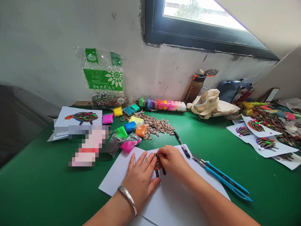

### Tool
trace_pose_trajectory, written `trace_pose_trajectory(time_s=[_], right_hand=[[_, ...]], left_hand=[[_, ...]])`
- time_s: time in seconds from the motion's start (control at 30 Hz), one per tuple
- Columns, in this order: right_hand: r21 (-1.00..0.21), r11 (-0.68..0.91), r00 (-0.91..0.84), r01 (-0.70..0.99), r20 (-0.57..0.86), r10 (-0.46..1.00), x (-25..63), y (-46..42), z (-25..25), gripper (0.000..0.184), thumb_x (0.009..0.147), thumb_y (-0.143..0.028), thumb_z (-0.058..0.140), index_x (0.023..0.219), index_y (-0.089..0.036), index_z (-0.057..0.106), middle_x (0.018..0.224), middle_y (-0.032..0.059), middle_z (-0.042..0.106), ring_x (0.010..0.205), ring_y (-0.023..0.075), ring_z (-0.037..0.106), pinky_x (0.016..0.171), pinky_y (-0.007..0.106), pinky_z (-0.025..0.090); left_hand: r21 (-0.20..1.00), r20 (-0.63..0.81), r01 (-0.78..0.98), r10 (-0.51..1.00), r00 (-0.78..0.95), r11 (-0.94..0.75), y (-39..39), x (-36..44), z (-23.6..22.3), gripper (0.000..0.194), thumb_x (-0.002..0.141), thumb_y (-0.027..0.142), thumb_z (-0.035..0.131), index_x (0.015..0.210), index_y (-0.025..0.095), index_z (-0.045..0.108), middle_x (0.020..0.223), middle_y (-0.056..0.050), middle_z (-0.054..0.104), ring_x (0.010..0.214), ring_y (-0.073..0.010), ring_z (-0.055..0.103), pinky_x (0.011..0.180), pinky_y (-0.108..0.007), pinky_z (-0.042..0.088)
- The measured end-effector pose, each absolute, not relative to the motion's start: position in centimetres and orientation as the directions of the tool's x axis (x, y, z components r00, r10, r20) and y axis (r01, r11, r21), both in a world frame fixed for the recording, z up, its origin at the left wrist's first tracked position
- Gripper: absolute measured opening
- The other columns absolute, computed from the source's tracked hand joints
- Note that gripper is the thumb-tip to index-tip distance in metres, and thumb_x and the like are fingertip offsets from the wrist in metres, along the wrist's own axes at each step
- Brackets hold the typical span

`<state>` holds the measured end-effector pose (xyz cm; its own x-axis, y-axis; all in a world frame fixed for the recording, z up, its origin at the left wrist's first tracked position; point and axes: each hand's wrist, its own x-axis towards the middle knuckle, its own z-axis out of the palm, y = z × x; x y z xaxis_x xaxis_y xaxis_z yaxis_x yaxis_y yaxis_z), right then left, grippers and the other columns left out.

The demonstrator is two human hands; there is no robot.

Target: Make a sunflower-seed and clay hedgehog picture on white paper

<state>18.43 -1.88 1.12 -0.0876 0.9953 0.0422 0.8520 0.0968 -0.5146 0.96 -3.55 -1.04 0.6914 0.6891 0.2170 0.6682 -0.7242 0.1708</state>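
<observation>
Green table [35, 185]; blue cutter [227, 181]; white paper [178, 201]; striped seeds [157, 124] — brown and cream; figure [158, 166] — orange and black, seemingly.

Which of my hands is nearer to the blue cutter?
Right. Your right hand is left of the blue cutter; your left hand is farther left, over the white paper.

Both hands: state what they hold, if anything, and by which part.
The left hand lies over the seeded figure on the paper, gripping nothing. The right hand pinches at the figure's upper edge; what it holds, if anything, is hidden.
</observation>
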Motion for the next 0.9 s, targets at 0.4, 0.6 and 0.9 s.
trace_pose_trajectory(time_s=[0.4,0.6,0.9], right_hand=[[-0.492,0.121,-0.053,0.862,0.149,0.987,20.2,-3.6,0.7,0.022,0.085,-0.015,0.050,0.071,-0.019,0.066,0.074,0.0035,0.057,0.076,0.0162,0.051,0.069,0.026,0.037],[-0.501,0.168,-0.102,0.849,0.158,0.982,19.5,-3.8,0.5,0.026,0.087,-0.015,0.047,0.067,-0.019,0.065,0.073,0.0033,0.056,0.074,0.0154,0.050,0.068,0.025,0.036],[-0.498,0.169,-0.098,0.851,0.165,0.981,19.5,-3.7,0.3,0.025,0.087,-0.015,0.047,0.072,-0.019,0.067,0.073,0.0036,0.057,0.074,0.0156,0.050,0.068,0.025,0.036]], left_hand=[[0.191,0.230,0.663,0.690,0.686,-0.724,-3.6,1.0,-1.1,0.049,0.086,0.033,0.053,0.132,0.017,0.047,0.135,-0.011,0.051,0.127,-0.0326,0.041,0.104,-0.061,0.024],[0.193,0.212,0.666,0.693,0.689,-0.720,-3.6,1.0,-0.9,0.048,0.086,0.031,0.053,0.131,0.016,0.048,0.135,-0.011,0.050,0.126,-0.0333,0.041,0.102,-0.062,0.027],[0.200,0.227,0.666,0.695,0.682,-0.719,-3.7,0.9,-1.2,0.048,0.086,0.032,0.052,0.132,0.018,0.047,0.135,-0.011,0.051,0.127,-0.0320,0.040,0.105,-0.060,0.023]])
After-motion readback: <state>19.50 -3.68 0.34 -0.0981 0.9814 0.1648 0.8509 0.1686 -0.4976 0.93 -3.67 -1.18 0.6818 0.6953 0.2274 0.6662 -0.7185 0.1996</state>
